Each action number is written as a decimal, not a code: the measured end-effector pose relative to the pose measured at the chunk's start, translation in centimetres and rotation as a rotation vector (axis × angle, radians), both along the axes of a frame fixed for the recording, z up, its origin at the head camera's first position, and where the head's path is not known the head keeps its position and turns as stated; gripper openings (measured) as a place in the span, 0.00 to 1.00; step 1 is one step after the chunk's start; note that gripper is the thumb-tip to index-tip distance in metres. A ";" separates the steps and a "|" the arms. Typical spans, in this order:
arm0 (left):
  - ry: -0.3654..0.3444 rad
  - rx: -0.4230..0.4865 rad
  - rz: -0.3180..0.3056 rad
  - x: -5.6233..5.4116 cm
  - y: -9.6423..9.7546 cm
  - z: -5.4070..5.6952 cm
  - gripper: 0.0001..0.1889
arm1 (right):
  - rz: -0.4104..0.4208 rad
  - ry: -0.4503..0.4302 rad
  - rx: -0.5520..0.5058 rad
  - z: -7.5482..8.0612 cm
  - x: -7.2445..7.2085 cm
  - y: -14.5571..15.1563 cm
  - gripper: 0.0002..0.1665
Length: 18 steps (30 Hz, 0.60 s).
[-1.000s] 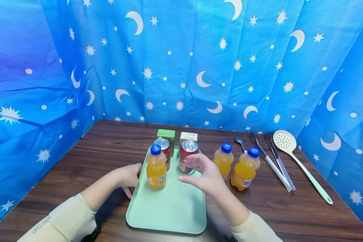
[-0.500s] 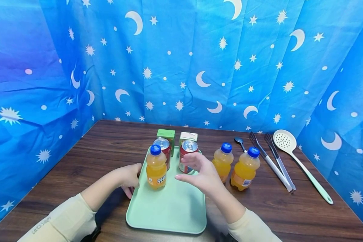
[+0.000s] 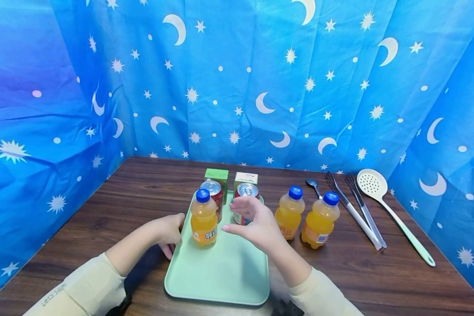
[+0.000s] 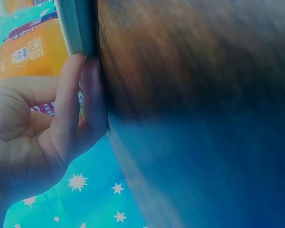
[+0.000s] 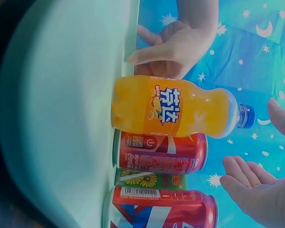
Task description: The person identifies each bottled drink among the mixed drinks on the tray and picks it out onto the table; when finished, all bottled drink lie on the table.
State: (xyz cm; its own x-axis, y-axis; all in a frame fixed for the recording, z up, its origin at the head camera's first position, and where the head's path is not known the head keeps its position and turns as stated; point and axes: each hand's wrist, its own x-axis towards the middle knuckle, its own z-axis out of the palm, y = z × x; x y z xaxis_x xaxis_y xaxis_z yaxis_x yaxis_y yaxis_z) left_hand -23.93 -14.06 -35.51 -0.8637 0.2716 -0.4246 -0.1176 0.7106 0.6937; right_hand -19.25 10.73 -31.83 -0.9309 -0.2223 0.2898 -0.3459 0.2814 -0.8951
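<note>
My left hand (image 3: 167, 235) holds the left rim of a light green tray (image 3: 221, 281), its fingers bent at the edge. Near that hand, an orange soda bottle (image 3: 204, 224) with a blue cap stands upright on the tray. Behind the bottle is a red soda can (image 3: 218, 197), and a second red can (image 5: 166, 209) stands to its right, partly hidden in the head view. Over the tray, my right hand (image 3: 258, 224) is held with thumb and fingers apart, holding nothing. The right wrist view shows its fingertips off the bottle's cap end.
A green carton (image 3: 217, 174) and a pale-topped carton (image 3: 246, 177) stand behind the cans. Right of the tray are two more orange soda bottles (image 3: 289, 215) (image 3: 320, 221). Farther right lie a spoon (image 3: 313, 184), tongs (image 3: 359, 215) and a skimmer (image 3: 373, 184).
My right hand has moved left across the tray, away from the two bottles on the right and closer to the bottle on the tray. My left hand stays at the rim.
</note>
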 end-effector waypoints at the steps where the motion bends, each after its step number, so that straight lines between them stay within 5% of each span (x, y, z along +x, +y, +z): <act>1: -0.002 0.000 0.002 0.0 0.0 0.0 0.22 | 0.004 0.003 -0.001 0.0 0.0 -0.1 0.32; 18: 0.001 0.001 0.007 0.1 -0.1 0.0 0.23 | -0.032 0.007 0.052 -0.4 -0.9 -1.4 0.35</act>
